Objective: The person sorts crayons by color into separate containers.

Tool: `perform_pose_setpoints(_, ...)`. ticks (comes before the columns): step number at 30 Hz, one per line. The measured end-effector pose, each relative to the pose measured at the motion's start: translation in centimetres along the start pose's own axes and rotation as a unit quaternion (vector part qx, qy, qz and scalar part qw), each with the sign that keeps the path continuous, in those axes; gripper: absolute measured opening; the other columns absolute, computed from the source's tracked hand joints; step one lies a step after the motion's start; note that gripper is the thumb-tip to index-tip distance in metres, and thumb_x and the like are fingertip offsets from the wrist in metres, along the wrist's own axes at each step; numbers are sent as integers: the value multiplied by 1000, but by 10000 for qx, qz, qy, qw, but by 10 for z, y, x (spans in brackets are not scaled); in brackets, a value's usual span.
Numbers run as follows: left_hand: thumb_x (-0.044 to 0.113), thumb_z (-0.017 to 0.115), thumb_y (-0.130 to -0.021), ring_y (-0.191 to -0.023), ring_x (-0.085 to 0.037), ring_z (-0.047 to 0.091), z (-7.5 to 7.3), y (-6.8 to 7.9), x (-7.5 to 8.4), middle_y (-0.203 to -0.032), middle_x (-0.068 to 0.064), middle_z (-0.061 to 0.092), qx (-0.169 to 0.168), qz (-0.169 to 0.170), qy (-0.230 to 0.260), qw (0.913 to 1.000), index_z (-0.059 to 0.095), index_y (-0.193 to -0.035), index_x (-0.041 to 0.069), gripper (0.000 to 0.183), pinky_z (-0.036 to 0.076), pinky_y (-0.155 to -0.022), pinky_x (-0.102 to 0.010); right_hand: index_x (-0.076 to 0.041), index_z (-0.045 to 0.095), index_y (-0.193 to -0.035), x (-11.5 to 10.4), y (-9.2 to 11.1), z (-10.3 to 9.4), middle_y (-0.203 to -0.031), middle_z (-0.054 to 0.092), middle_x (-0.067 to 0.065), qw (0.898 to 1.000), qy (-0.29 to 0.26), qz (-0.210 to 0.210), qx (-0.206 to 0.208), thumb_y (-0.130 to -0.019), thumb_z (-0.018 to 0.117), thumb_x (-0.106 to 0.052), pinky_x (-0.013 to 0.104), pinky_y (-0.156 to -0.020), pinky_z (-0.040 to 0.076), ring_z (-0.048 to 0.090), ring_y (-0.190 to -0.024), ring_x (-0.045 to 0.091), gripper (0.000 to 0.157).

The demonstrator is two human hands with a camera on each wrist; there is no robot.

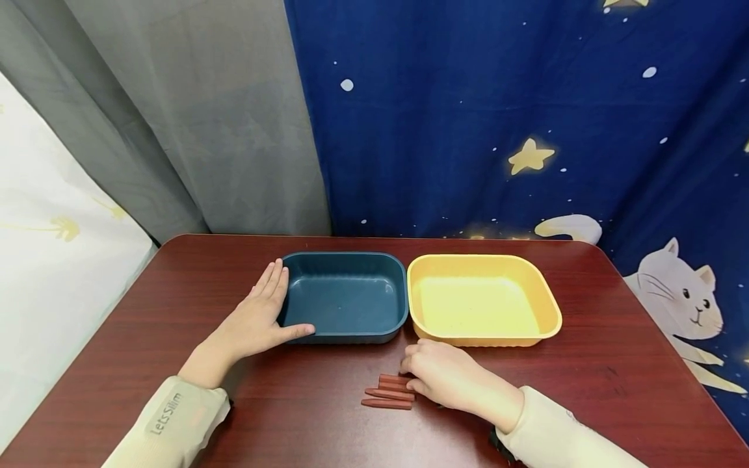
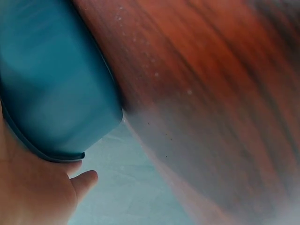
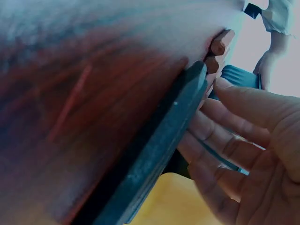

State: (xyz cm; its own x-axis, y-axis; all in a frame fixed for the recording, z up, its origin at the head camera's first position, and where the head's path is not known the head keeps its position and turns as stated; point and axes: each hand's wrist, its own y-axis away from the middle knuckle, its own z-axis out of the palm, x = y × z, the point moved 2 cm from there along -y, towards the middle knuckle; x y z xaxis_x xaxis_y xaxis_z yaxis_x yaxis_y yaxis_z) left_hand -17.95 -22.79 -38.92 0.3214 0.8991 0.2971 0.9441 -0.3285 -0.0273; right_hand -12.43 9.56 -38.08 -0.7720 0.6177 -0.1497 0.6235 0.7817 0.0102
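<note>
My left hand (image 1: 257, 318) rests with straight fingers along the left side of a dark blue plastic bin (image 1: 345, 337), its thumb at the near rim. In front of the bins lie several reddish-brown crayon-like sticks (image 1: 386, 403), some with a tapered end. My right hand (image 1: 441, 374) reaches over their right ends, fingertips right at them. In the right wrist view its thumb and fingers stand apart beside the stick ends (image 3: 218, 47). A dark green faceted stick (image 3: 154, 154) lies close to that hand, mostly hidden beneath it in the head view.
A yellow plastic bin (image 1: 482, 341) stands against the blue bin's right side, just beyond my right hand. Both bins sit toward the far edge of the reddish-brown table (image 1: 292, 409). Grey and blue curtains (image 1: 445, 130) hang behind it.
</note>
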Motion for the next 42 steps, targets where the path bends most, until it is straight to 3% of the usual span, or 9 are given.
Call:
perform_pose_setpoints(7,74,61,-82,-155,-39,-1,0,-2,1,-167,-21,-1,-46,17,30,10000,6,-157,-6,123,15,-122,-59,-14,73,-86,0,1,1,-84,62,-7,9986,-265,391,-241,-86,76,-16,26,-72,52,60,-83,13,4)
perform_pose_setpoints(13,75,61,-81,-155,-38,-2,2,-1,1,-167,-19,-3,-71,6,152,9999,5,-157,-5,123,16,-121,-59,-15,66,-82,3,1,4,-81,55,-8,9979,-496,396,-132,-85,76,-13,23,-67,49,55,-77,9,10)
perform_pose_setpoints(20,73,62,-82,-155,-39,0,2,1,2,-167,-21,0,36,27,218,9998,5,-157,-5,123,17,-121,-59,-16,65,-83,5,1,6,-82,60,-8,9948,-853,552,-93,-84,74,-12,22,-62,47,54,-72,5,10)
perform_pose_setpoints(26,74,62,-81,-155,-37,0,0,-1,3,-167,-19,0,40,-4,234,9997,4,-157,-4,123,16,-122,-58,-15,66,-85,5,1,3,-76,56,-7,9887,-1408,508,68,-84,74,-11,17,-60,42,45,-64,-1,9)
perform_pose_setpoints(32,72,63,-82,-155,-38,0,0,0,1,-167,-19,1,13,-22,202,9998,5,-157,-4,122,16,-122,-58,-16,66,-85,0,-4,-1,-76,55,-11,9774,-2057,498,33,-88,72,-12,15,-62,44,47,-65,-3,8)
perform_pose_setpoints(42,70,63,-83,-155,-39,1,-2,1,3,-167,-22,3,73,29,218,9997,6,-157,-6,120,19,-118,-65,-19,66,-84,-12,-16,-8,-75,54,-15,9746,-2224,230,117,-90,71,-16,13,-62,43,49,-65,-4,8)
